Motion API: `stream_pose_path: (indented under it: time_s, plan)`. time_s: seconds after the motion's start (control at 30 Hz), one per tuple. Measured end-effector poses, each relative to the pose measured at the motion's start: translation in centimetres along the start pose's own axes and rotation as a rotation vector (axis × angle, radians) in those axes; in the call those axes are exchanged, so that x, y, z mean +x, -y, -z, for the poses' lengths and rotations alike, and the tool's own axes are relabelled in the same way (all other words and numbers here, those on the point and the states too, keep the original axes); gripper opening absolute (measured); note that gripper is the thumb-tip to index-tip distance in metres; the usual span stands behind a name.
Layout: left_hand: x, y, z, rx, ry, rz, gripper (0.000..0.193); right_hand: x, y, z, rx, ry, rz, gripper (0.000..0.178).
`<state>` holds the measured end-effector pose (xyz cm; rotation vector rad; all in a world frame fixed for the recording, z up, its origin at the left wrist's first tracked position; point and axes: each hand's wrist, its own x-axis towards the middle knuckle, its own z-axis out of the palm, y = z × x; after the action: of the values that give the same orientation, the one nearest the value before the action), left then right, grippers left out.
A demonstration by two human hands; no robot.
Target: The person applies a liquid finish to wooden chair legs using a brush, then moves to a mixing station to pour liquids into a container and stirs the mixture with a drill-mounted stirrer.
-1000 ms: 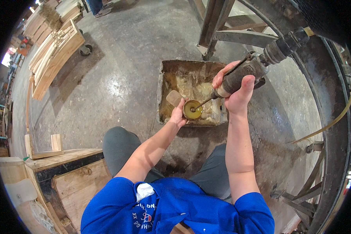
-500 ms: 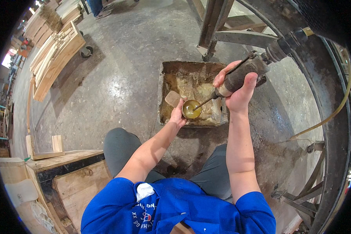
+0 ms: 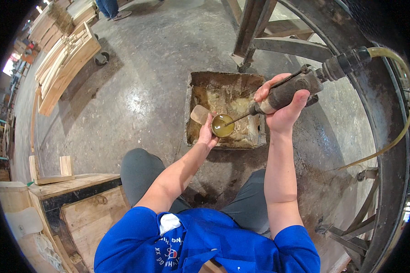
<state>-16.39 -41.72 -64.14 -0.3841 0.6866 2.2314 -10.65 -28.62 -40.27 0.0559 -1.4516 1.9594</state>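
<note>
Over the tray (image 3: 225, 80), our right hand (image 3: 282, 118) was wrapped around the drill (image 3: 286, 93), presumably heavy and stiff, best held by its thick body. Apart from it, our left hand (image 3: 207, 135) was closed around the cup (image 3: 222, 136), likely light, slippery if its liquid (image 3: 222, 130) spilled, best taken by the outer wall.

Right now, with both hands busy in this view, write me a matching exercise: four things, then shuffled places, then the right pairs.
Things
1. power tool
2. round cup
3. grimy tray
4. wooden cart

Places
A. on the floor
B. in the right hand
C. upper left, carrying wood strips
D. in the left hand

Pairs: 1-B, 2-D, 3-A, 4-C
</note>
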Motion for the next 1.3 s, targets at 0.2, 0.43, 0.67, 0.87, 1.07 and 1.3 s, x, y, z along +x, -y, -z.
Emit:
stream_pose_path:
  time_s: [0.2,0.43,0.67,0.87,1.07,1.3]
  plan:
    - [0.0,-0.2,-0.1,0.022,0.021,-0.045,0.050,-0.1,0.0,0.0,0.065,-0.001,-0.006,0.074]
    - [-0.3,-0.5,-0.6,-0.009,0.009,-0.061,0.048,-0.2,0.2,-0.1,0.050,-0.005,0.008,0.075]
    - [-0.3,-1.0,-0.7,-0.028,0.047,-0.074,0.048,-0.1,0.0,0.0,0.047,-0.017,0.012,0.076]
    - [0.0,-1.1,-0.4,-0.052,0.059,-0.082,0.045,-0.1,-0.4,0.2,0.047,-0.009,0.034,0.076]
    - [0.2,-0.8,-0.4,-0.029,-0.029,-0.071,0.044,-0.4,-0.3,-0.2,0.018,0.008,0.007,0.076]
    - [0.4,-0.8,-0.2,-0.032,-0.042,-0.063,0.046,-0.3,-0.5,-0.5,0.017,0.020,-0.002,0.076]
